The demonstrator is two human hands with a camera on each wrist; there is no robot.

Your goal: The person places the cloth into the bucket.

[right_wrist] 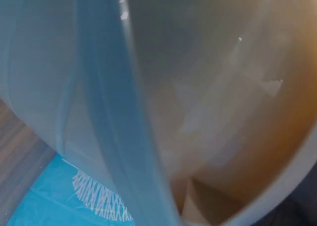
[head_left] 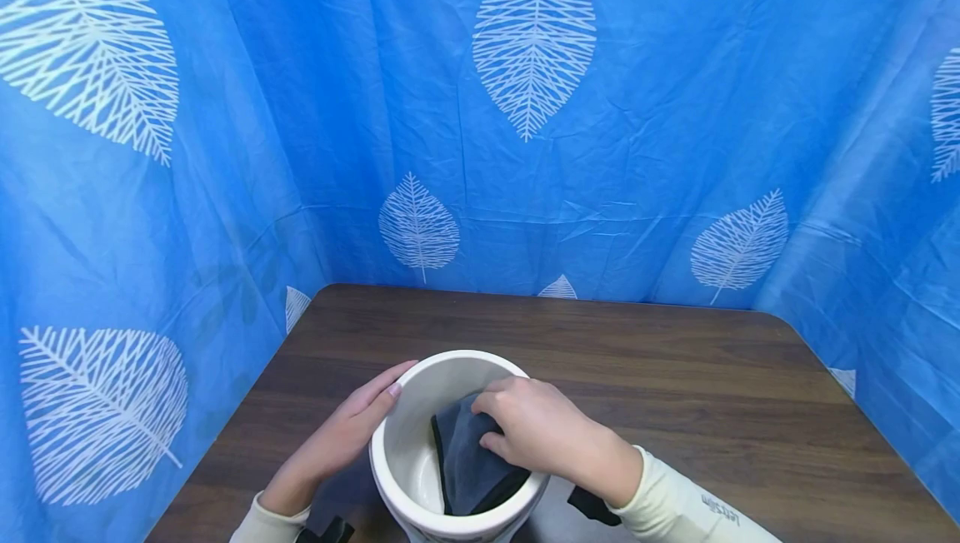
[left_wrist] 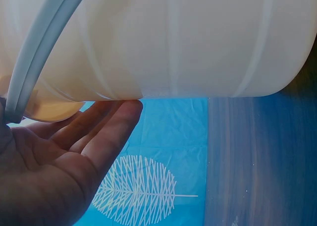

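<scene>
A white round bucket with a thick rim stands at the near edge of the table in the head view. Inside it lies a folded dark grey cloth with a black border. My right hand reaches over the right side of the rim, fingers bent, and grips the cloth; its fingertips are partly hidden. Against the bucket's left side rests my left hand, thumb by the rim. In the left wrist view the left hand's fingers lie fairly straight along the outer wall. The right wrist view shows the bucket's inner wall, but no hand.
The dark wood table spreads behind and to both sides of the bucket. Blue curtains with white leaf prints hang around its back and sides.
</scene>
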